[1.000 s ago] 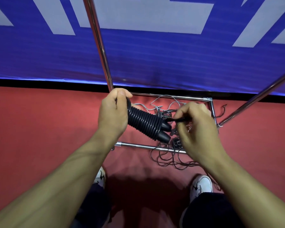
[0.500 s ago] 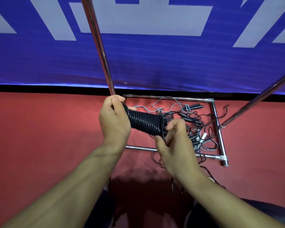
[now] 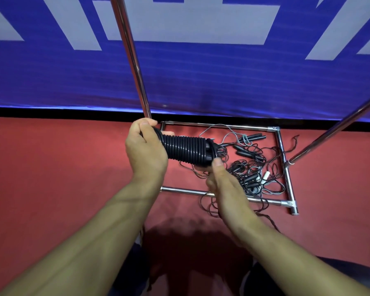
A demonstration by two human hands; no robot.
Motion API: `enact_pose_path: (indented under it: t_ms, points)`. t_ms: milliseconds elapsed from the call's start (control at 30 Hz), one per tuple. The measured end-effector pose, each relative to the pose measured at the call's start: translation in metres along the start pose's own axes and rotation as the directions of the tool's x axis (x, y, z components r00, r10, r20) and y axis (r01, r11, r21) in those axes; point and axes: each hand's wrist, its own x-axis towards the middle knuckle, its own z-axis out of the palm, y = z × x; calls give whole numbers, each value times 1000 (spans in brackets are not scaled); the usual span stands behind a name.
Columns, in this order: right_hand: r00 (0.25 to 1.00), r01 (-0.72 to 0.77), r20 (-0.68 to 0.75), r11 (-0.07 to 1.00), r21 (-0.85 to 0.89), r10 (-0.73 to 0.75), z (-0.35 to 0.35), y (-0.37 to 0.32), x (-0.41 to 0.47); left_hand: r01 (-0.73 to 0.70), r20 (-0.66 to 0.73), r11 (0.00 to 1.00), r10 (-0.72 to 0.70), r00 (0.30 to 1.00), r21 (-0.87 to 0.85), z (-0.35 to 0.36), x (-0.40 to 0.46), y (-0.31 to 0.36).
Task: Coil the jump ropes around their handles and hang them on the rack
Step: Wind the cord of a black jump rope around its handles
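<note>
Since a moment ago the right hand [image 3: 220, 182] has dropped under the coil's end, thumb pinching the last turn. Over the red floor [image 3: 51, 178], inside the rack [image 3: 285, 167] base, loose ropes [image 3: 252, 167] lie tangled. Left hand [image 3: 145, 152] grips the coil [image 3: 186, 149] by its near end. Should that pinch slip, the end turns would likely spring loose; the trailing cord may also snag the tangle.

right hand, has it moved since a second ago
Yes. The right hand has dropped from beside the rack's base frame right rail to under the tip of the coiled jump rope, toward the left hand, nearer the front rail.
</note>
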Motion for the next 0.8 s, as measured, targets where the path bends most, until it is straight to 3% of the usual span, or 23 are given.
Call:
enact_pose_path:
  t_ms: [233, 367, 500, 667, 800]
  points:
    - [989, 150, 18, 969, -195, -149, -10, 3, 11, -11, -57, 1000, 11, 998, 11, -4, 2, -2]
    - [998, -48, 42, 990, 133, 43, 1, 3, 9, 5, -66, 1000, -6, 998, -15, 0, -7, 7]
    - [974, -223, 134, 885, 409, 183, -1, -1, 12, 15, -66, 999, -19, 998, -50, 2, -8, 9]
    - [916, -382, 321, 760, 526, 239, -4, -1, 17, -25, -13, 1000, 25, 1000, -11, 4, -7, -1]
    - [936, -331, 295, 767, 550, 192, -4, -1, 16, -21, -16, 1000, 21, 1000, -5, 5, -10, 0]
